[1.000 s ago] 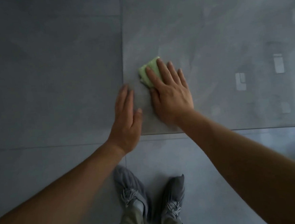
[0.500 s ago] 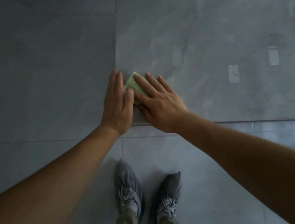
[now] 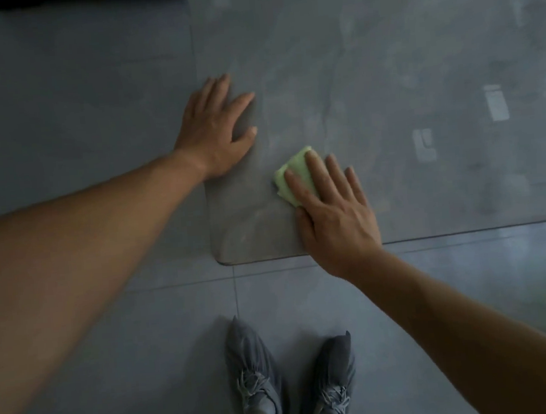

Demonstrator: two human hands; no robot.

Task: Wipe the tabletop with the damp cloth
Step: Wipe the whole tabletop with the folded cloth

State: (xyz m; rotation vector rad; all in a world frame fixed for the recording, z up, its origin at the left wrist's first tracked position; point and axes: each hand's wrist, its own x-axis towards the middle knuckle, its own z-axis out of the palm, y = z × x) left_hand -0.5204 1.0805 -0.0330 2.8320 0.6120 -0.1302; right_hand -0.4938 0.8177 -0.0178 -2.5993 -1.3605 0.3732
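Note:
A folded light-green cloth lies on the grey stone-look tabletop, near its front left corner. My right hand presses flat on the cloth with straight fingers, covering its right half. My left hand rests flat on the tabletop at its left edge, fingers spread, a short way up and left of the cloth and apart from it.
The table's rounded front left corner and front edge lie just below my right hand. Grey floor tiles surround the table. My two grey shoes stand on the floor below the corner. Pale window reflections show on the tabletop at right.
My right hand has slid the cloth to the right and nearer the front edge. My left hand has parted from the cloth and now lies flat at the left edge.

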